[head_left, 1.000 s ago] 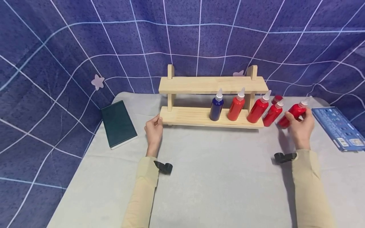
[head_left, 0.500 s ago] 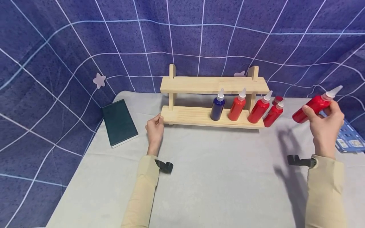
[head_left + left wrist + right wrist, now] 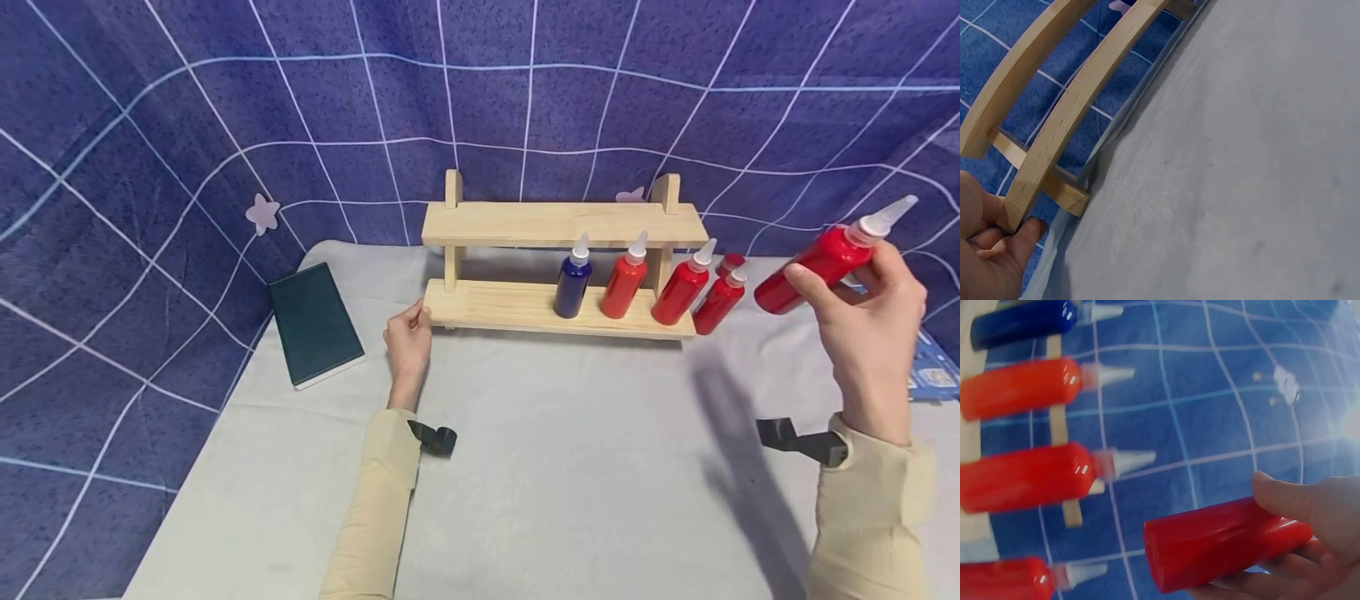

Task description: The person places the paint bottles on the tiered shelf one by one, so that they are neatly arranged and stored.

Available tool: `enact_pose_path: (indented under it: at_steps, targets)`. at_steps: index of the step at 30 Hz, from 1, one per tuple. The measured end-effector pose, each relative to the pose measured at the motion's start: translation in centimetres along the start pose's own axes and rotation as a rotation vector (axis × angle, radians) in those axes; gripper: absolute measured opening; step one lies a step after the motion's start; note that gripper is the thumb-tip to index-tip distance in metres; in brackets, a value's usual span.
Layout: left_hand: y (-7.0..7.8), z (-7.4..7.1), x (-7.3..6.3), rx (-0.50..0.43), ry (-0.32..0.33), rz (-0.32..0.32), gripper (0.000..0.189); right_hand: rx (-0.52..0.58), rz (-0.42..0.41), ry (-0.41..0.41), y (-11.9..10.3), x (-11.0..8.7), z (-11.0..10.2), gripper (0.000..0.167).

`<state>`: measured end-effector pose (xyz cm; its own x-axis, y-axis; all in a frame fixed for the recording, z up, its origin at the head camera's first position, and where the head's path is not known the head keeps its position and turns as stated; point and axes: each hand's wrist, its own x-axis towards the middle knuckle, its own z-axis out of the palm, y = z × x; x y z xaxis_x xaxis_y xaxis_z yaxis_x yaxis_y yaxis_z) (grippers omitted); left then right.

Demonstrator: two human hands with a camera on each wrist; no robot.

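A two-tier wooden rack (image 3: 510, 307) stands at the back of the table. My left hand (image 3: 408, 346) pinches the left end of its lower shelf, thumb above and fingers below in the left wrist view. On that shelf's right half stand a blue squeeze bottle (image 3: 572, 288), an orange-red bottle (image 3: 623, 287) and a red bottle (image 3: 680, 293), all with white nozzle tips. Another red bottle (image 3: 718, 305) stands on the table just right of the rack. Off the table at the right, my right hand (image 3: 870, 333) grips a red squeeze bottle (image 3: 813, 267), tilted with its nozzle up to the right.
A dark green flat box or book (image 3: 315, 325) lies on the table at the left. Behind the rack's right end sits a small red object (image 3: 730, 265). A blue printed package (image 3: 933, 371) lies at the right, partly hidden by my right hand. A blue curtain hangs behind.
My right hand has lifted the red bottle from the table, up and to the right; in the last half second the bottle has risen a little more. The left hand keeps its hold.
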<state>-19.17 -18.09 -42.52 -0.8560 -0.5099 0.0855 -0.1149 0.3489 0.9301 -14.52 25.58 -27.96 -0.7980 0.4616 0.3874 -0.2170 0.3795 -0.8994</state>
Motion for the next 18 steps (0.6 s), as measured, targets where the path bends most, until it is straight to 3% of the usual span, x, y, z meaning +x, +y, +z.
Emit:
enact_pose_path:
  at_steps: [9,14,18]
  targets:
    - [0.2,-0.1,-0.2,-0.003,-0.002,0.006,0.032,0.144,-0.069,-0.109,-1.8,-1.9,2.1,0.051]
    - [0.1,-0.1,-0.3,-0.003,0.000,0.010,0.032,0.096,-0.064,-0.176,-2.4,-2.9,3.5,0.050]
    - [0.2,-0.1,-0.3,-0.013,-0.003,0.008,0.031,0.077,-0.105,-0.234,-2.9,-3.5,4.5,0.052]
